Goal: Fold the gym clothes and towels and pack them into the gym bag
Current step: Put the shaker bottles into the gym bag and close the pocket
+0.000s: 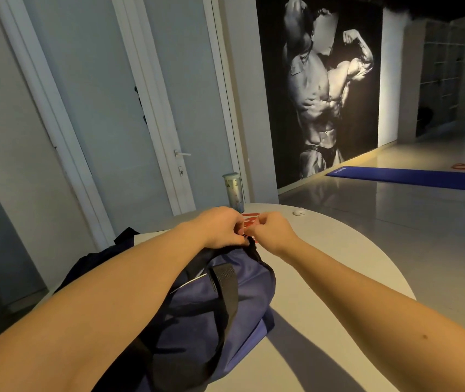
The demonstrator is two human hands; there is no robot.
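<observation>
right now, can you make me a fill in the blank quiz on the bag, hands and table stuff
1. The gym bag lies on the round ____.
2. The left hand and right hand both pinch at the bag's ____ end.
3. The tumbler stands ____ behind the hands.
4. The mat on the floor is ____.
Missing: table; far; upright; blue
</observation>
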